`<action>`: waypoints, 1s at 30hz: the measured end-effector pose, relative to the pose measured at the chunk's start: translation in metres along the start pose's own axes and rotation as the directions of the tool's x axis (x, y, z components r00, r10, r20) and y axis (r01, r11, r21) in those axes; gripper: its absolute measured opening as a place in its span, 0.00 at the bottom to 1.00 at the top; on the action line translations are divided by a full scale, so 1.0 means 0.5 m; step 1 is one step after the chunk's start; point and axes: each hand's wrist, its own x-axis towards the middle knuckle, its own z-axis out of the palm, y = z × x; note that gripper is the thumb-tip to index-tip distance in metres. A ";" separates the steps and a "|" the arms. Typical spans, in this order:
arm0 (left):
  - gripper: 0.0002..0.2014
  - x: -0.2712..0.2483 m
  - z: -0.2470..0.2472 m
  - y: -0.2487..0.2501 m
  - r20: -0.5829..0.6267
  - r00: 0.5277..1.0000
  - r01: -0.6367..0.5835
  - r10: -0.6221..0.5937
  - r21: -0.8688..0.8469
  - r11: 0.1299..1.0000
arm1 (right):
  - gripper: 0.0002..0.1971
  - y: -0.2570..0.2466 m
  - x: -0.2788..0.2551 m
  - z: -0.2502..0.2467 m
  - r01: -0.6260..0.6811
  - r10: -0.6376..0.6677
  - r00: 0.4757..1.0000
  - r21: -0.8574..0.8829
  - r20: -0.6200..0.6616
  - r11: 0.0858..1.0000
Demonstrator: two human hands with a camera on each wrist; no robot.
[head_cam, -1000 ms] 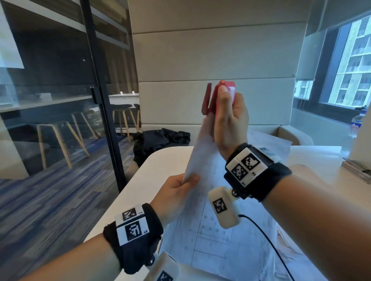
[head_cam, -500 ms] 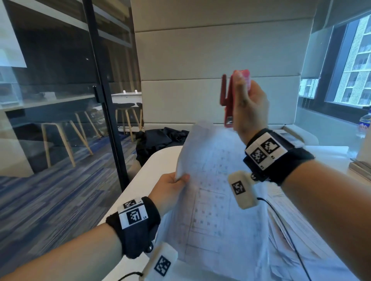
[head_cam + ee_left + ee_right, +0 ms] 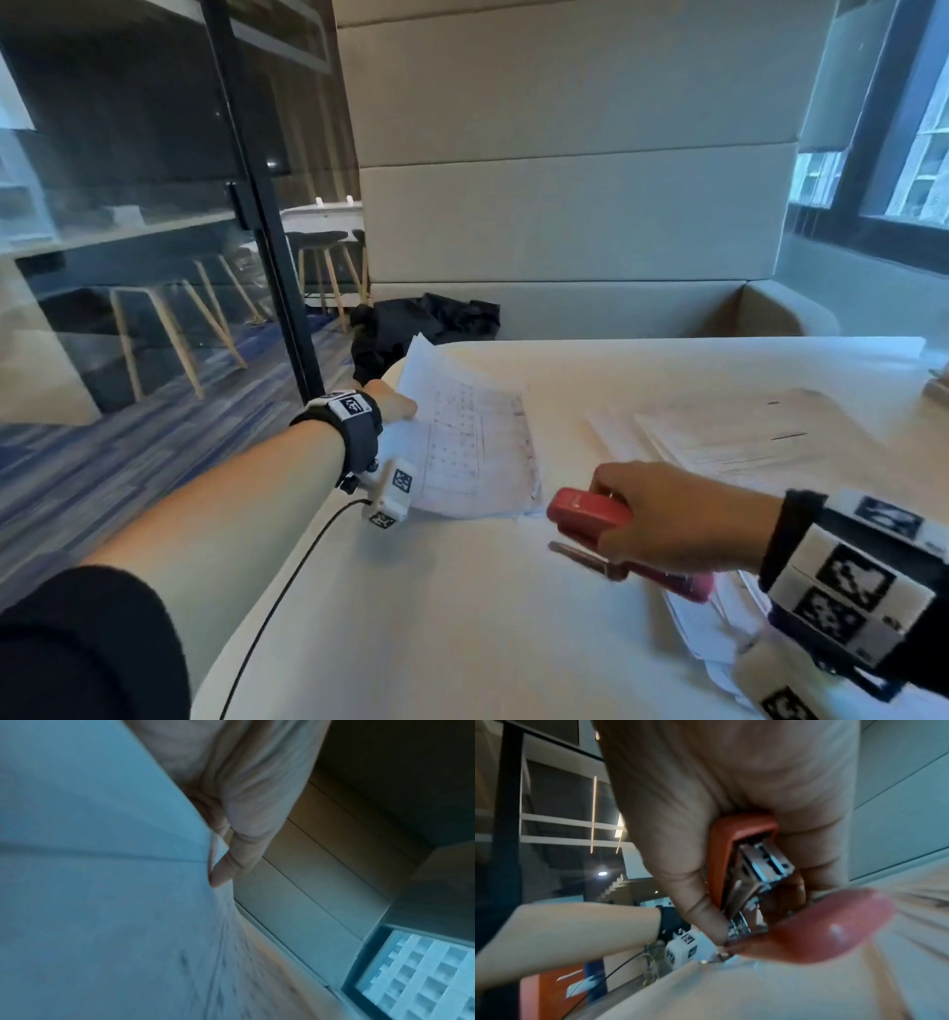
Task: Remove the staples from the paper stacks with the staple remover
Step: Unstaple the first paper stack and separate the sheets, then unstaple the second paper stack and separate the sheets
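My right hand (image 3: 662, 519) grips a red staple remover (image 3: 590, 519) low over the white table (image 3: 462, 616), its metal tip pointing left. In the right wrist view my fingers (image 3: 680, 862) curl round the red staple remover (image 3: 744, 850) and its metal parts show. My left hand (image 3: 393, 403) holds the left edge of a printed paper stack (image 3: 472, 442) at the table's far left edge; most of the stack lies on the table, its far corner lifted. In the left wrist view my thumb (image 3: 231, 866) presses on the paper stack (image 3: 102, 882).
More paper stacks (image 3: 729, 437) lie at the right of the table, and loose sheets (image 3: 708, 622) sit under my right wrist. A black bag (image 3: 426, 324) lies on the bench behind. A glass wall with a dark frame (image 3: 267, 205) stands at the left.
Both hands have come down from in front of my face. The paper stack went left and down onto the table, and the staple remover dropped to just above the table.
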 end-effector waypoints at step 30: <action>0.16 -0.165 0.204 0.377 0.335 0.628 -0.772 0.703 0.152 0.617 | 0.30 0.235 -0.029 -0.067 -0.237 0.310 0.945 -0.430 0.108 0.871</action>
